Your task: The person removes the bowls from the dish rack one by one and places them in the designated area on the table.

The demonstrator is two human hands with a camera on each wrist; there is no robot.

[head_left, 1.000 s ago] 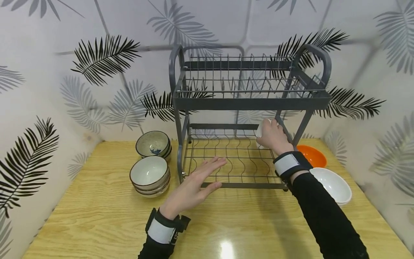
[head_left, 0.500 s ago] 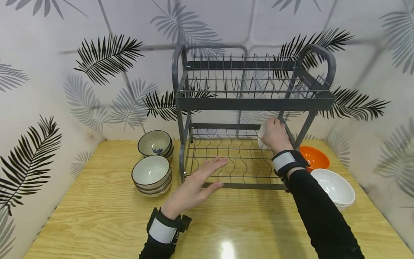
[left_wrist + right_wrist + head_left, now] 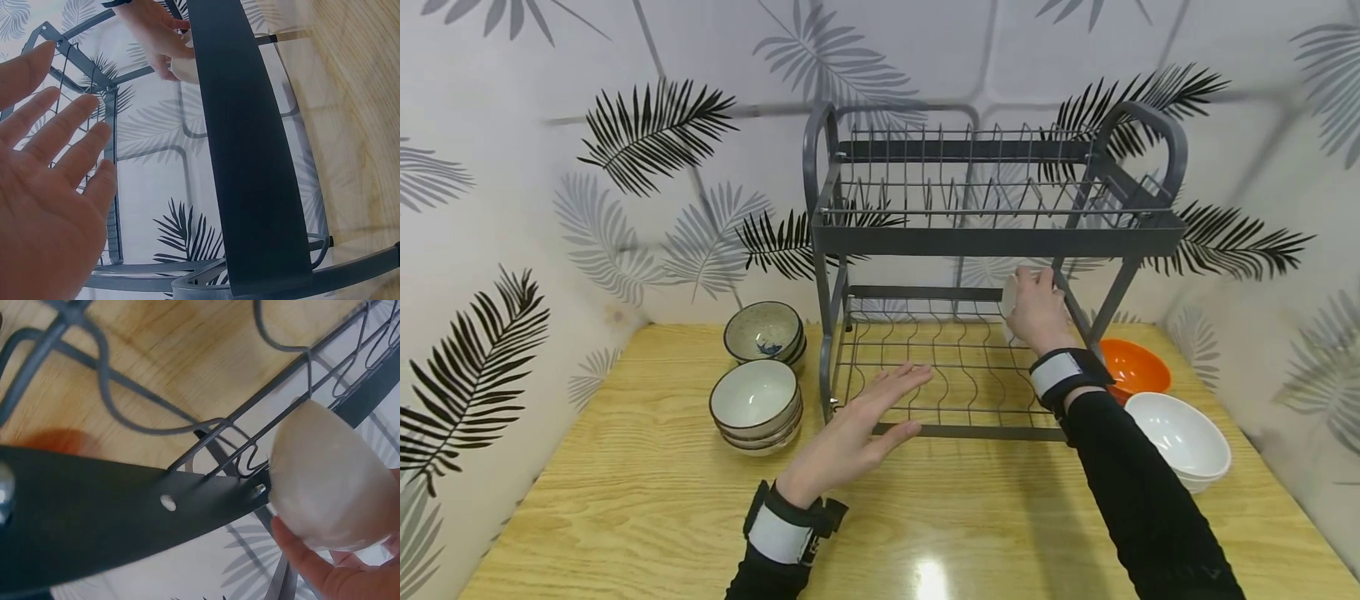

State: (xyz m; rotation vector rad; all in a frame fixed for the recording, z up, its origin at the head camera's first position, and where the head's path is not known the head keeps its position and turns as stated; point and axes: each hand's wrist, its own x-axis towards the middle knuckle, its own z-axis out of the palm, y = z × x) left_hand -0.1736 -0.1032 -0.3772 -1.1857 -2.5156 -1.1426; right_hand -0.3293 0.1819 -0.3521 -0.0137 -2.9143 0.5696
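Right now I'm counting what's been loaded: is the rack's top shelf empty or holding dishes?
Empty. The top shelf shows only bare wire dividers; the only bowl at the rack is the white one gripped by the right hand at the lower shelf.

Black long sleeves [image 3: 1142, 500] are worn on both arms. Each wrist is wrapped by a black strap with a grey-white band [image 3: 1058, 375]; a small black clip is seen on the left strap [image 3: 827, 514]. Both hands are bare.
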